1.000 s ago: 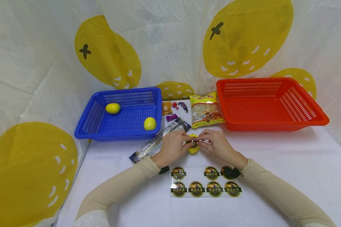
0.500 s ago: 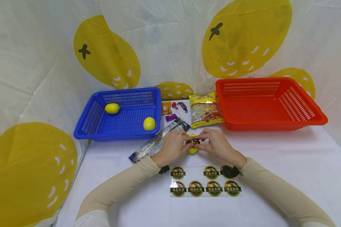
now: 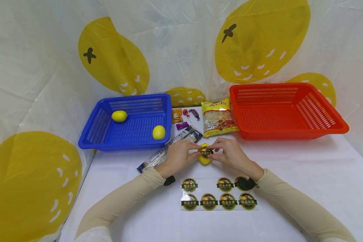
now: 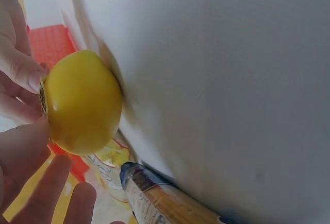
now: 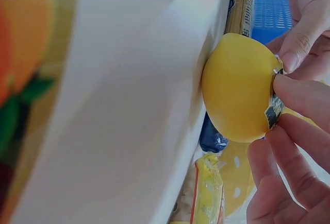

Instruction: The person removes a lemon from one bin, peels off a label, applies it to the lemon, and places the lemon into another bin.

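A yellow lemon [image 3: 204,157] is held on the white table [image 3: 290,174], between the blue basket [image 3: 87,137] and the red basket [image 3: 290,134], just in front of the snack bag [image 3: 217,118]. A round dark sticker [image 3: 205,152] is seen on its top face. The left hand [image 3: 178,156] is curled against the lemon's left side, steadying it; compared with a second ago the left forearm has been drawn slightly back and left, so more of the lemon and sticker is exposed. The right hand [image 3: 230,154] pinches and presses the sticker's edge with thumb and fingertips [image 5: 296,95]; in the right wrist view the sticker [image 5: 275,108] appears partly lifted at one edge, though this is hard to confirm from that angle. Judged from this, the label is now mostly seated and only smoothing seems left. Two more lemons [image 3: 119,116] lie in the blue basket, apparently unlabelled. The sticker sheet [image 3: 219,195] lies near the wrists, with seven stickers showing. A long dark packet [image 3: 169,149] lies beside the left hand, and small candies [image 3: 186,116] lie behind it.
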A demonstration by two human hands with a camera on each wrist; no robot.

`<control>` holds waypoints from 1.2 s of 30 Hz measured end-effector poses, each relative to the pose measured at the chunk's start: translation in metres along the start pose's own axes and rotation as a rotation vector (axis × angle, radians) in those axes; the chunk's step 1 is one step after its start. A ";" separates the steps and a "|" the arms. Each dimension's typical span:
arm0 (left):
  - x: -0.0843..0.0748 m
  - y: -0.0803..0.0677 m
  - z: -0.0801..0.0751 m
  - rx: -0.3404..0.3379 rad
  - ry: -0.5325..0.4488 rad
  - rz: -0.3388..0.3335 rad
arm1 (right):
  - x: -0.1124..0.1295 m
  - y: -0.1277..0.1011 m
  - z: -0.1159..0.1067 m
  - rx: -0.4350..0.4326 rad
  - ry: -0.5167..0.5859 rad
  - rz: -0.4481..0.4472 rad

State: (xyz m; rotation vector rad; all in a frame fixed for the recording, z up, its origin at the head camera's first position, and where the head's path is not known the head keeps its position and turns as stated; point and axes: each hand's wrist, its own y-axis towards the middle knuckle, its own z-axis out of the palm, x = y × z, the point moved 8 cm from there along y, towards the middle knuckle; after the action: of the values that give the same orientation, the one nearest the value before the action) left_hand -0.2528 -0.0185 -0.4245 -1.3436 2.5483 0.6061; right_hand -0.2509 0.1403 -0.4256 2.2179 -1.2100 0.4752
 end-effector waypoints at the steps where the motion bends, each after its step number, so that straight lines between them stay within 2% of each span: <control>1: 0.000 0.000 0.000 -0.002 -0.003 0.001 | 0.001 0.000 0.000 -0.002 0.002 -0.003; 9: -0.001 0.002 0.005 0.032 0.059 0.004 | 0.005 0.002 0.002 -0.007 -0.016 -0.044; 16: -0.004 0.000 0.005 0.037 0.094 0.043 | 0.007 0.003 0.004 -0.044 -0.051 -0.042; 22: -0.006 0.000 0.005 0.040 0.096 0.059 | 0.008 0.003 0.007 -0.012 -0.040 -0.045; 36: -0.004 0.000 0.005 0.014 0.079 0.021 | 0.006 0.002 0.004 0.003 -0.023 -0.058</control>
State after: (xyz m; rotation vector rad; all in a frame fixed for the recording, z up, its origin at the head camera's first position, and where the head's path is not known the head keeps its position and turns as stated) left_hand -0.2503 -0.0133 -0.4282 -1.3638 2.6276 0.5486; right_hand -0.2489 0.1330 -0.4245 2.2601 -1.1532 0.4301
